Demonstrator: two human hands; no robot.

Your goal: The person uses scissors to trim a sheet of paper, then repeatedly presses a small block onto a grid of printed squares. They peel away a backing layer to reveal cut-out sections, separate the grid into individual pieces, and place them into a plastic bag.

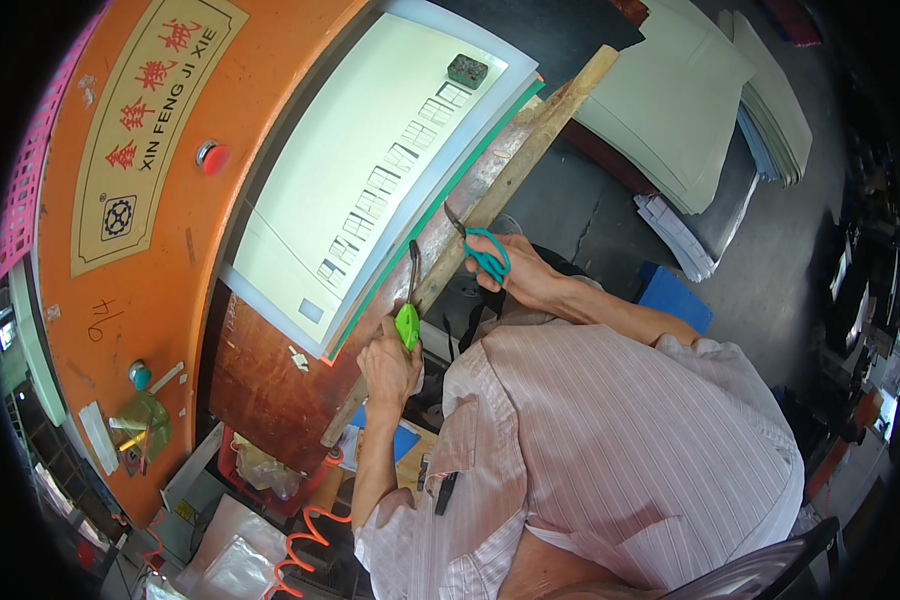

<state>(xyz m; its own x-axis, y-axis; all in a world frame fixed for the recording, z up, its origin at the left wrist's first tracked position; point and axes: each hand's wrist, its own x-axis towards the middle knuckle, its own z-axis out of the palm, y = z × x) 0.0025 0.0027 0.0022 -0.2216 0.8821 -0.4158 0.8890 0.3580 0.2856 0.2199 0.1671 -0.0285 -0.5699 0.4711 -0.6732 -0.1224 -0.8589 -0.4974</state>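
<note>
My left hand (387,368), fingers closed, grips a lime-green air blow gun (407,327) whose thin, dark, bent nozzle points up over the wooden edge strip (490,190). In my right hand (530,272) is a pair of scissors (487,254) with teal handles, the blades towards the board. Whether the blades are parted is hard to see. Beyond both hands lies a pale sheet (340,150) with a row of dark rectangular outlines along its near side. A dark block (467,70) rests at its far right end.
An orange machine body (200,80) with a red button (212,157) rises at the left. Stacked grey-green sheets (660,100) lie at the right. Below left are a red basket (255,470) and a coiled orange hose (300,550). A blue object (675,297) sits beyond my right forearm.
</note>
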